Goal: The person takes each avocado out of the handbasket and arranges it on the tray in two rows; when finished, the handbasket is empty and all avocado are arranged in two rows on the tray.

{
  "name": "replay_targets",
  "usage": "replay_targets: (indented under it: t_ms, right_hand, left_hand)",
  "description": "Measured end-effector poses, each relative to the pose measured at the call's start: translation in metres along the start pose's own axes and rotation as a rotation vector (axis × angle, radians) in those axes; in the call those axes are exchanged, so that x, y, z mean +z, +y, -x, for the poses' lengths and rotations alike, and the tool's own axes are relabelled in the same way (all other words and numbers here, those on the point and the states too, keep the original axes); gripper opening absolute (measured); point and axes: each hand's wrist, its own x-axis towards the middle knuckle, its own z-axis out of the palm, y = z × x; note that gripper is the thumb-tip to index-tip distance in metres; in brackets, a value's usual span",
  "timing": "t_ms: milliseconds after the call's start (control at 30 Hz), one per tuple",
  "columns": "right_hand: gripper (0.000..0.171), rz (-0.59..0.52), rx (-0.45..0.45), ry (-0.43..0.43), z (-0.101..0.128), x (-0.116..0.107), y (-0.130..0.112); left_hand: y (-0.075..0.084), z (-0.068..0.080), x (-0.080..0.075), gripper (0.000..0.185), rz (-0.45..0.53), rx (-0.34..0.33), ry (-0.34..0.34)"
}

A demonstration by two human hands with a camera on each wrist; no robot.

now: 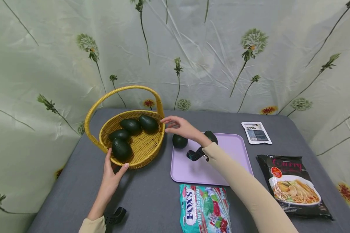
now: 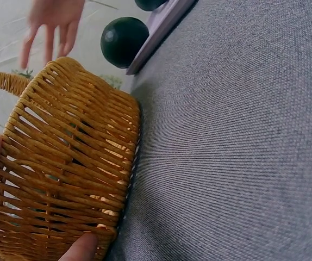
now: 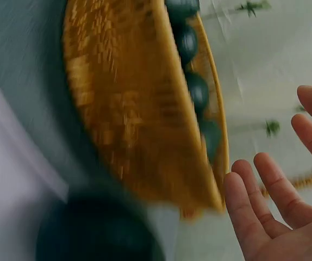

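Note:
A yellow wicker basket (image 1: 147, 150) with a tall arched handle stands at the left, several dark green avocados (image 1: 122, 149) inside. My left hand (image 1: 110, 176) holds its near left side, with a fingertip (image 2: 83, 248) low on the woven wall in the left wrist view. At the basket's right rim, my right hand (image 1: 180, 127) has its fingers spread and nothing in them; the right wrist view shows the fingers (image 3: 275, 179) beside the rim. Two more avocados (image 1: 180, 141) lie on the lilac tray (image 1: 224, 171) under the right forearm, one partly hidden by it.
A teal candy bag (image 1: 204, 208) lies in front of the tray. Further right are a black noodle packet (image 1: 294, 187) and a small white pouch (image 1: 256, 132). A flower-printed curtain (image 1: 204, 71) hangs behind the grey table (image 1: 151, 200).

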Motion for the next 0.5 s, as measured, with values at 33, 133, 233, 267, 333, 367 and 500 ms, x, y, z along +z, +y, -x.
replay_targets:
  t_ms: [33, 133, 233, 267, 333, 367, 500]
  right_hand:
    - [0.039, -0.009, -0.018, -0.019, -0.007, 0.008, -0.002]
    - [0.038, -0.042, -0.050, -0.084, -0.025, 0.031, -0.008]
    - [0.039, -0.054, -0.064, -0.159, -0.040, 0.053, -0.012]
    - [0.039, -0.050, -0.066, -0.184, -0.045, 0.059, -0.014]
    - [0.040, -0.038, -0.072, -0.231, -0.054, 0.072, -0.016]
    - [0.041, -0.030, -0.075, -0.251, -0.058, 0.077, -0.016]
    - [0.041, -0.007, -0.061, -0.318, -0.071, 0.096, -0.017]
  left_hand:
    - [0.000, 0.000, 0.000, 0.089, 0.001, -0.005, -0.001]
    - [0.000, -0.001, 0.000, 0.089, 0.001, -0.007, 0.000]
    - [-0.001, -0.002, 0.000, 0.089, 0.007, -0.007, -0.001]
    - [-0.001, -0.002, 0.000, 0.089, 0.009, -0.006, -0.001]
    - [-0.001, -0.002, 0.000, 0.089, 0.013, -0.005, -0.002]
    - [-0.001, -0.002, 0.000, 0.089, 0.016, -0.005, -0.002]
    - [0.000, -0.001, -0.001, 0.089, 0.020, -0.006, -0.002]
